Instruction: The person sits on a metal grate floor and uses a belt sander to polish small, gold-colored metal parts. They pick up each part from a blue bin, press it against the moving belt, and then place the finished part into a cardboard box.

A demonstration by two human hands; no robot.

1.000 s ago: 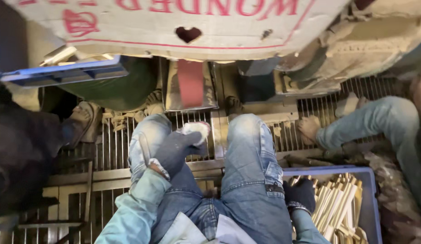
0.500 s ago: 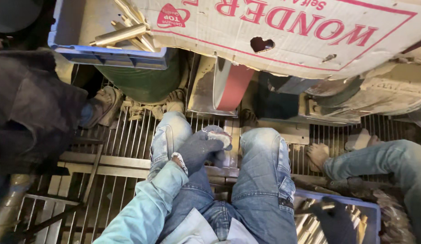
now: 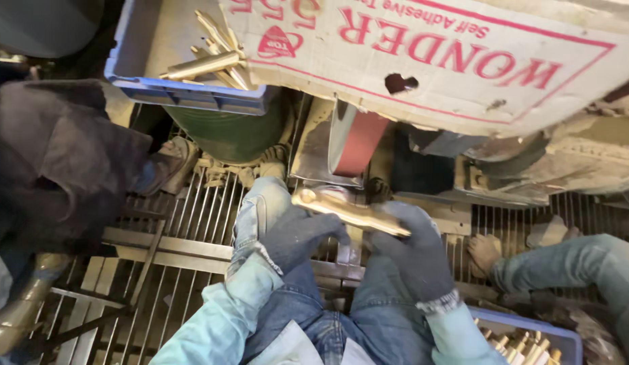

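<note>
**Both gloved hands hold a brass piece below the sanding belt**

The brass piece [image 3: 351, 211], a long, dull-gold casting with a rounded left end, lies almost level above the person's knees, just near of the red-brown sanding belt [image 3: 355, 143]. The right hand [image 3: 412, 253], in a dark knit glove, is clenched over its right end, fingers curled across the top. The left hand [image 3: 297, 235], gloved alike, sits under and against its left part, fingers bent around it; how firmly it grips cannot be told.

Room is tight. A cardboard sheet [image 3: 449, 61], matte and creased with a small torn hole, overhangs the far side, and the belt's steel housing [image 3: 314, 145] closes in just beyond the piece. To the far left a blue plastic crate [image 3: 186, 91] with a ribbed rim holds more brass rods; a green drum [image 3: 230, 135] stands beneath it. At the near right, the corner of a second blue crate [image 3: 531, 331] shows pale rod ends. The floor is a metal grating [image 3: 186, 223] of thin parallel bars, open to the left of the knees. Another person's bare foot [image 3: 487, 251] and denim leg rest on the grating at right, well clear of the hands. A dark cloth bundle [image 3: 58, 162] crowds the left edge.
</note>
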